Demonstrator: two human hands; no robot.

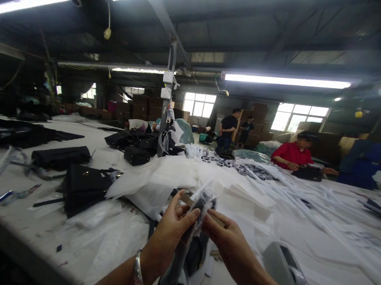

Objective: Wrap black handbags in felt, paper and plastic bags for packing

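Note:
In the middle of the head view, a dark strap-like piece wrapped in clear plastic (pixel 201 203) stands raised above the table. My left hand (pixel 174 220) grips it from the left, thumb lying along the plastic. From the other side, the fingers of my right hand (pixel 227 231) are closed on the wrapping near its upper part. Its plastic sleeve runs down between my wrists. Just beneath lies a black item (pixel 195 256), partly hidden by my arms; its kind cannot be made out.
A grey tape dispenser (pixel 275 255) stands at my right. Black handbags (pixel 87 186) and snips (pixel 21 193) lie to the left. White sheets (pixel 159 180) spread ahead, with long white strips (pixel 294 194) beyond. A post (pixel 162 135) rises from the table; a person in red (pixel 287 155) sits across.

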